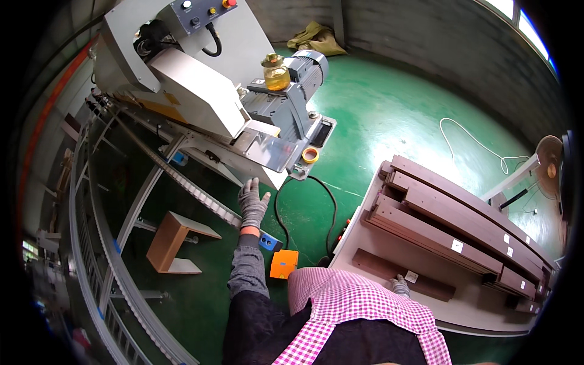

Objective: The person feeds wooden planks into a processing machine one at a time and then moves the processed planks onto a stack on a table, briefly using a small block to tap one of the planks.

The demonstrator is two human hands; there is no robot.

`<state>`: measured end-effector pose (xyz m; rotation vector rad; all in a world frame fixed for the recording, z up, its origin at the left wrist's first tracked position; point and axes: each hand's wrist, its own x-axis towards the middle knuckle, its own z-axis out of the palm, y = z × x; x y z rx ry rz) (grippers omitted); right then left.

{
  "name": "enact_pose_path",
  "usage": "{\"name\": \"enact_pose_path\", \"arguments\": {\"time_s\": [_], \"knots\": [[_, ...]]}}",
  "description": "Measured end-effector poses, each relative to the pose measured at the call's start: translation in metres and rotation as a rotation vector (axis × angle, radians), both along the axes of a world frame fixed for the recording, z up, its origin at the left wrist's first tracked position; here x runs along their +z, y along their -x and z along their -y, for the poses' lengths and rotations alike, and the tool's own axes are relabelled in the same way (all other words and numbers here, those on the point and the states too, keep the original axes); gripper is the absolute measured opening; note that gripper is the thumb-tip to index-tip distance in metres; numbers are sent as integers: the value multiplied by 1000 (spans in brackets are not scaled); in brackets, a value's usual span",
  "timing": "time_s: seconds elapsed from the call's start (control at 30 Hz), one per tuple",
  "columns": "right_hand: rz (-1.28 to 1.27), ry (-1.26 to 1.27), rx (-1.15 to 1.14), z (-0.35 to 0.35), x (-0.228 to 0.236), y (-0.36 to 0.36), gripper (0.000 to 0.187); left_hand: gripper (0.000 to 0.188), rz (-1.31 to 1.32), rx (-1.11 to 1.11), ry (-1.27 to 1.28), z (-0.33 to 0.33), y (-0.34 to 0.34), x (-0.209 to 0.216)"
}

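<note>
My left hand (252,205), in a grey glove with an orange band at the wrist, reaches forward with its fingers stretched out and nothing in them. It is above the end of the roller conveyor (210,199), close to the front corner of the grey machine (267,152). To the right, my right hand (399,286), also gloved, is at the near edge of a short brown plank (380,264), with its fingers over the edge beside a white label. The checked apron (365,298) hides the rest of that hand. The plank lies flat on a pale tabletop (353,249).
Longer brown planks (450,228) are stacked behind the short one. An orange foot-pedal box (284,264) and black cable (335,207) lie on the green floor. On the machine stand a jar of yellow liquid (277,78) and a tape roll (310,155). A fan (549,164) is far right.
</note>
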<state>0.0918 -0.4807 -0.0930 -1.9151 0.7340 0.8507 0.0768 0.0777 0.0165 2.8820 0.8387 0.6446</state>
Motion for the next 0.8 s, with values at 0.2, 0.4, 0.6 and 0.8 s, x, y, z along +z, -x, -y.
{"name": "enact_pose_path", "arguments": {"time_s": [0.2,0.4,0.6,0.8], "knots": [[-71,-251,-239,27,-61,-4,55,57,154,49,178,7,2,-9],[-7,191,509,10,-24,-19,58,58,167,135,245,6,8,-9],[6,192,516,15,-41,-22,56,62,168,108,257,3,6,-14],[21,181,513,17,-51,-22,54,71,157,87,255,5,6,-8]]}}
